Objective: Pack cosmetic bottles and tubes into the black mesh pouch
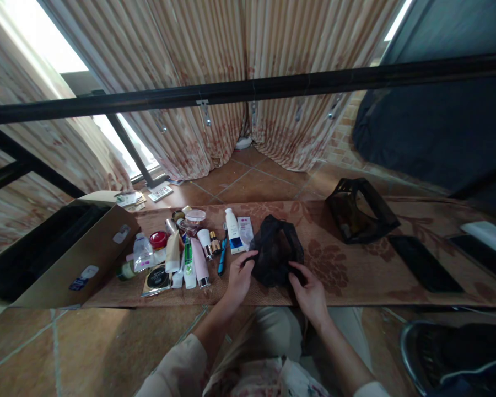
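Note:
A soft black mesh pouch (275,256) lies on the cloth-covered table in front of me. My left hand (240,275) pinches its left edge, with thumb and fingers closed on the fabric. On the opposite side my right hand (309,289) grips the pouch's right edge. Just left of the pouch lie a white bottle (232,229) with a blue lower end and a pale lilac-printed packet (245,229). A blue pen-like tube (222,256) is beside my left hand. Further left, a pile of cosmetics includes a pink tube (199,259), a red-lidded jar (157,239) and a black compact (157,277).
A cardboard box (62,259) stands at the left end. To the right are a dark, see-through-sided bag (357,212) and a black phone-like slab (425,263). A black metal bar (248,91) crosses beyond the table, before curtains (182,55).

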Demonstrator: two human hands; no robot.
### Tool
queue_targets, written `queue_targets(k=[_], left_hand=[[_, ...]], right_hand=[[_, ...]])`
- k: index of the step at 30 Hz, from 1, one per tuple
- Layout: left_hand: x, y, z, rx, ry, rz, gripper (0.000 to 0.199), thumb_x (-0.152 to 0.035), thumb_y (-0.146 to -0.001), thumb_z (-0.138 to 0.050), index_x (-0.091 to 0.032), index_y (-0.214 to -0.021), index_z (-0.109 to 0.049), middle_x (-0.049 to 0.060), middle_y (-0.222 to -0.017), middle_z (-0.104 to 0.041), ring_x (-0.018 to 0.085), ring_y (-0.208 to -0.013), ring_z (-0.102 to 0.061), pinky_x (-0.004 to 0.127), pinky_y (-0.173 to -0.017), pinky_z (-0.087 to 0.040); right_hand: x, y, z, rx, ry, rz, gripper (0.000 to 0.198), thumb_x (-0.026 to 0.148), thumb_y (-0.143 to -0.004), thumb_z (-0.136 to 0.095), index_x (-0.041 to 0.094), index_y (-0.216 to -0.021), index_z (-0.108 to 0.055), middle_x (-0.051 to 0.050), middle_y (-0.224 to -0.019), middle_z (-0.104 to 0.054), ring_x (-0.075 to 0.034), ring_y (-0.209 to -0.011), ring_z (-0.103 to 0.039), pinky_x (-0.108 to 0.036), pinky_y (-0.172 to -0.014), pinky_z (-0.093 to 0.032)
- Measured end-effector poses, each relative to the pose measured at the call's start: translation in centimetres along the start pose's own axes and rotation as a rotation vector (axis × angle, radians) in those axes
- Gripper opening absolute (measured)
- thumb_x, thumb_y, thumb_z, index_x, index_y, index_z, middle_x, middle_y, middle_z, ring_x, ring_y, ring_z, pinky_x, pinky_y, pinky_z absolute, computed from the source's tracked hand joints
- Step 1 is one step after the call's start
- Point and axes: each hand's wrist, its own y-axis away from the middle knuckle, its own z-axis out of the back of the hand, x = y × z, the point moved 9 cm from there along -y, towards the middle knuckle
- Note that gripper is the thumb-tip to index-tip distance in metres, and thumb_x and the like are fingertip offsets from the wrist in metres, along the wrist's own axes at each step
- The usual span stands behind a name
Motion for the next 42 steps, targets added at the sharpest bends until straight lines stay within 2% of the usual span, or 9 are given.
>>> queue_targets(k=[3,8,18,22,26,29,32,37,42], left_hand=[[-0.1,-0.2,-0.2,0.001,-0.027,-0.029,0.027,-0.025,-0.079,-0.055,-0.017,-0.097,-0.074,0.002,-0.084,-0.069,0.014,-0.072,-0.056,0.023,-0.067,-0.042],[-0.4,-0.3,-0.1,0.006,-0.016,-0.043,0.024,-0.030,-0.081,-0.058,-0.017,-0.094,-0.074,0.003,-0.089,-0.070,0.016,-0.081,-0.058,0.025,-0.076,-0.043],[-0.3,-0.2,0.2,0.093,0.020,-0.021,0.028,-0.021,-0.071,-0.063,-0.018,-0.096,-0.074,0.003,-0.092,-0.071,0.017,-0.085,-0.059,0.027,-0.078,-0.045],[0.3,-0.4,0.1,0.080,0.105,0.020,0.034,-0.014,-0.063,-0.060,-0.019,-0.093,-0.075,0.002,-0.093,-0.071,0.018,-0.088,-0.060,0.028,-0.081,-0.044],[1.7,-0.8,-0.6,0.098,0.232,0.099,0.039,-0.012,-0.058,-0.055,-0.019,-0.092,-0.075,0.002,-0.089,-0.071,0.018,-0.083,-0.060,0.028,-0.077,-0.044],[2.2,-1.1,-1.2,0.104,0.243,0.101,0.037,-0.012,-0.058,-0.052,-0.018,-0.085,-0.076,0.002,-0.082,-0.070,0.017,-0.078,-0.059,0.026,-0.072,-0.043],[2.5,-1.3,-1.5,0.084,0.240,0.091,0.031,-0.013,-0.060,-0.052,-0.018,-0.080,-0.076,0.002,-0.076,-0.068,0.015,-0.073,-0.056,0.025,-0.068,-0.042],[2.5,-1.2,-1.6,0.073,0.244,0.108,0.017,-0.023,-0.065,-0.065,-0.017,-0.078,-0.075,0.002,-0.075,-0.067,0.014,-0.072,-0.055,0.025,-0.068,-0.042],[2.6,-1.0,-2.2,0.139,0.291,0.157,0.027,-0.027,-0.060,-0.079,-0.017,-0.085,-0.074,0.002,-0.079,-0.067,0.013,-0.071,-0.057,0.026,-0.069,-0.044]], right_hand=[[-0.2,0.0,-0.1,0.016,0.025,0.013,0.040,0.042,-0.082,-0.052,0.019,-0.111,-0.066,-0.009,-0.109,-0.070,-0.024,-0.099,-0.063,-0.038,-0.088,-0.046],[-0.4,0.2,-0.3,0.040,0.059,0.010,0.041,0.046,-0.083,-0.050,0.018,-0.110,-0.066,-0.008,-0.099,-0.071,-0.020,-0.078,-0.063,-0.033,-0.074,-0.048],[-0.5,0.3,-0.3,0.075,0.081,-0.030,0.039,0.049,-0.083,-0.049,0.019,-0.102,-0.067,-0.003,-0.083,-0.069,-0.012,-0.048,-0.047,-0.026,-0.051,-0.040],[-0.1,0.3,-0.3,0.069,0.076,-0.007,0.038,0.049,-0.082,-0.049,0.019,-0.097,-0.067,-0.003,-0.080,-0.068,-0.012,-0.049,-0.048,-0.026,-0.051,-0.040],[0.0,0.2,-0.3,0.078,0.145,-0.014,0.032,0.045,-0.082,-0.048,0.021,-0.094,-0.065,0.002,-0.063,-0.061,-0.012,-0.043,-0.042,-0.026,-0.048,-0.034],[0.3,0.1,-0.2,0.085,0.188,-0.016,0.028,0.043,-0.083,-0.046,0.021,-0.090,-0.063,0.005,-0.053,-0.052,-0.012,-0.043,-0.042,-0.025,-0.048,-0.033],[0.7,-0.2,-0.2,0.084,0.216,-0.002,0.031,0.047,-0.085,-0.044,0.022,-0.083,-0.061,0.004,-0.054,-0.053,-0.014,-0.050,-0.048,-0.026,-0.054,-0.036],[0.7,-0.8,-0.2,0.053,0.241,-0.034,0.046,0.063,-0.084,-0.044,0.022,-0.069,-0.060,0.002,-0.052,-0.054,-0.015,-0.052,-0.050,-0.026,-0.055,-0.036],[0.5,-0.9,-0.2,0.014,0.243,-0.057,0.048,0.066,-0.081,-0.047,0.022,-0.065,-0.060,0.005,-0.045,-0.045,-0.013,-0.045,-0.043,-0.025,-0.050,-0.033]])
